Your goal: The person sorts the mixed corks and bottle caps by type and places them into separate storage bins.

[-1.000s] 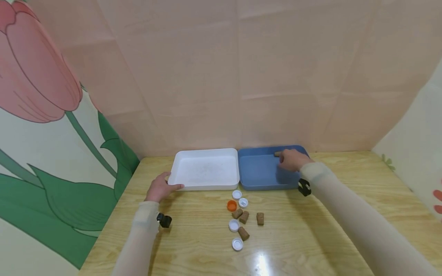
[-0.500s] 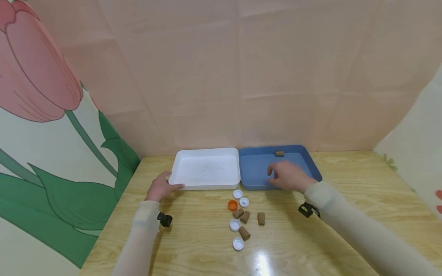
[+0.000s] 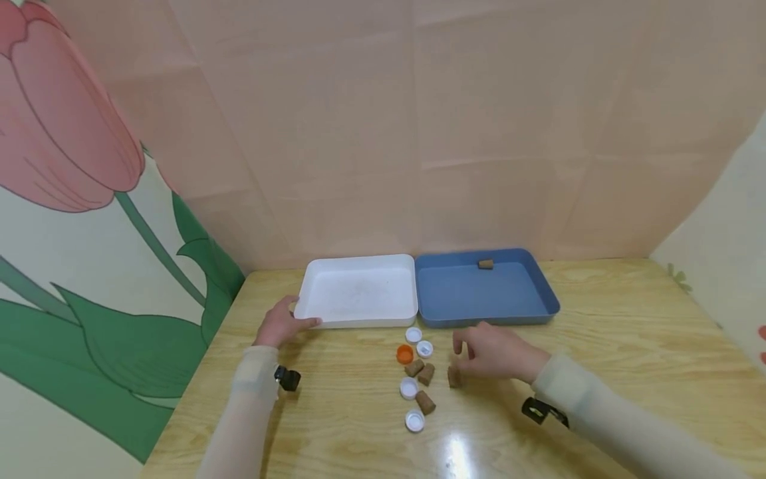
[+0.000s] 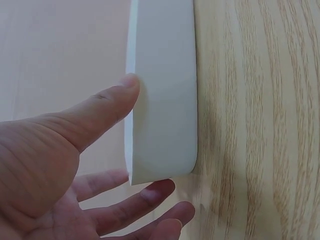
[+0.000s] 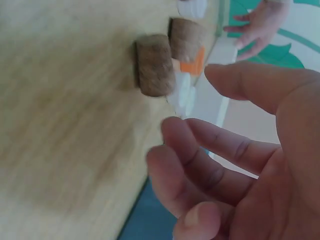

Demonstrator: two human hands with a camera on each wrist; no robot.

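The right hand point(image 3: 493, 352) is at the lone cork point(image 3: 453, 377) on the worktop point(image 3: 359, 399), its thumb tip covering part of the cork's upper side in the head view; whether the two touch is hard to tell. Its fingers are bent, with a gap between them and the thumb, and they clamp nothing. In the right wrist view two corks are blurred: the second is partly hidden behind the nearer one, the orange cap point(image 3: 405, 354) shows only in part beyond them, and a white cap is cut off by the top edge. The left hand point(image 3: 281, 322) is at the near left corner of the white tray point(image 3: 362, 289), thumb against the front wall, fingers spread apart beside the end; the head view hides most of these fingers, and the left wrist view cuts off much of the tray. Three other corks point(image 3: 425, 402) lie among four white caps point(image 3: 409, 388), left of the lone cork. The blue tray point(image 3: 491, 293) stands right beside the white one, with one cork near its far wall. Both sleeves point(image 3: 239, 399) run out of the head view's bottom edge.
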